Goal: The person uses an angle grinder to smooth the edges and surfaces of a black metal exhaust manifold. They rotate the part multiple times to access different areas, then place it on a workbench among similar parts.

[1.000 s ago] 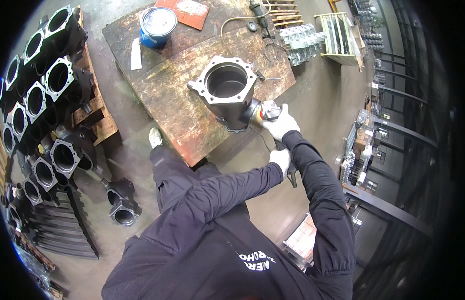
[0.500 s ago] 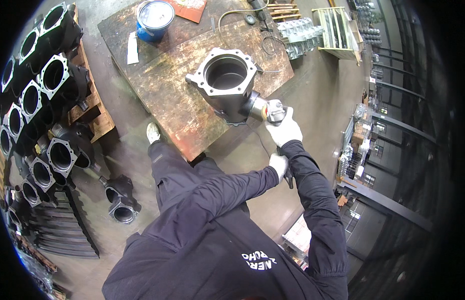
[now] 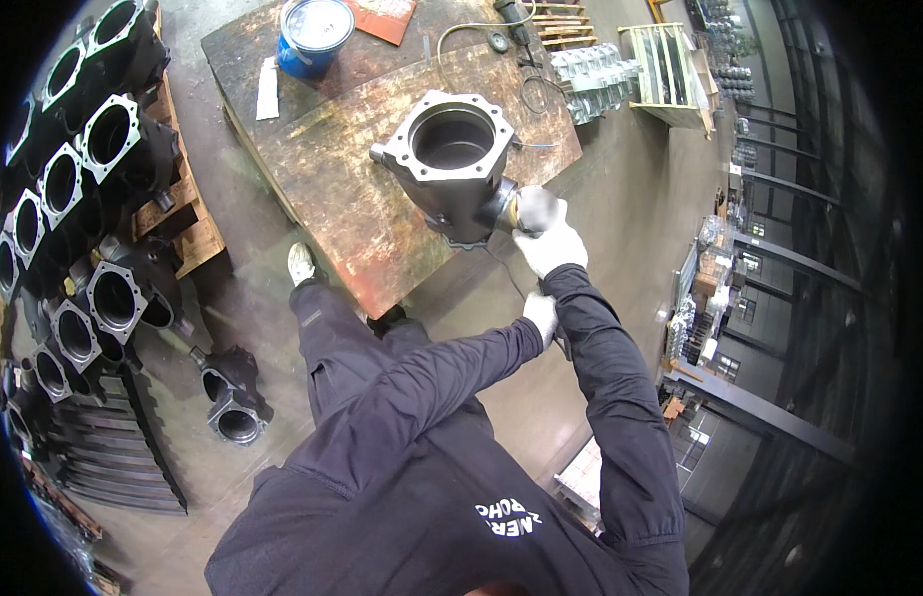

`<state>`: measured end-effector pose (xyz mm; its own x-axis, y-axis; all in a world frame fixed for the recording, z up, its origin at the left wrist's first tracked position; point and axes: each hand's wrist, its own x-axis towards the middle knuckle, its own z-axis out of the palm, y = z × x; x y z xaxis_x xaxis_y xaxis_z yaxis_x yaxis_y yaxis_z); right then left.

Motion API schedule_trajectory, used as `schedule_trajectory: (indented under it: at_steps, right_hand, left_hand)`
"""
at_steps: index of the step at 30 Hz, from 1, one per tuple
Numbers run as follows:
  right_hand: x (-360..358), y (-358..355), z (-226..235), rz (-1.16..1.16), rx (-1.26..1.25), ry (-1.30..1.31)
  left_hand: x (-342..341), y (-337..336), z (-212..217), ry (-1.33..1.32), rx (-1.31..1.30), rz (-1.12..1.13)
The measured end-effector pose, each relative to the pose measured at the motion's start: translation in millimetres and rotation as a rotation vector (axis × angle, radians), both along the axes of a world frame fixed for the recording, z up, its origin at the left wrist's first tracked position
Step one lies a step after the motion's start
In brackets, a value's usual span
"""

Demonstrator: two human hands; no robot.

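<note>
A black cast housing [image 3: 449, 204] stands on the worn table, its bare metal flange facing up around a deep round bore. A short pipe outlet [image 3: 503, 204] sticks out of its right side. My right hand [image 3: 553, 248], in a white glove, is closed round the head of an angle grinder [image 3: 538, 209], held against the outlet's end. That head is blurred now. Lower down, my left hand [image 3: 541, 316], also white-gloved, is closed on the grinder's rear body, mostly hidden by hand and sleeve. A thin cable [image 3: 509, 270] runs between the housing and my left hand.
On the table [image 3: 342, 199] are a blue bucket [image 3: 307, 58], a white strip [image 3: 268, 89], a red sheet [image 3: 385, 18] and a second corded tool [image 3: 513, 22]. Similar black castings [image 3: 109, 144] crowd pallets at left; one casting [image 3: 235, 397] sits on the floor. Silver castings [image 3: 595, 79] stand beyond.
Both hands and the grinder have shifted slightly left and up in the picture. The grinder's head is now more blurred. The housing stays in place.
</note>
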<state>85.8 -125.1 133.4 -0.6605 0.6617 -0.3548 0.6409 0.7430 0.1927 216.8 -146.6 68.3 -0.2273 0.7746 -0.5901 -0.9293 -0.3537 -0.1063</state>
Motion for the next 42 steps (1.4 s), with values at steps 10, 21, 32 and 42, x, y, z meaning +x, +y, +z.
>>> schedule_trajectory:
  at_steps: [10, 21, 32, 42]
  right_hand:
    - [5.0, 6.3, -4.7, -0.087, -0.03, 0.056]
    - [18.4, -3.4, -10.9, -0.064, -0.046, 0.074]
    - [32.0, -4.6, 2.1, -0.111, 0.008, 0.113]
    - [44.0, -6.2, 5.4, -0.067, 0.058, 0.112]
  left_hand:
    - [-11.3, -8.6, 6.8, 0.01, -0.101, -0.008]
    - [5.4, -14.7, -1.2, -0.042, -0.094, 0.088]
    - [4.0, -26.7, 16.4, 0.136, -0.141, -0.122]
    - [36.8, 3.2, -6.3, -0.029, 0.04, -0.017]
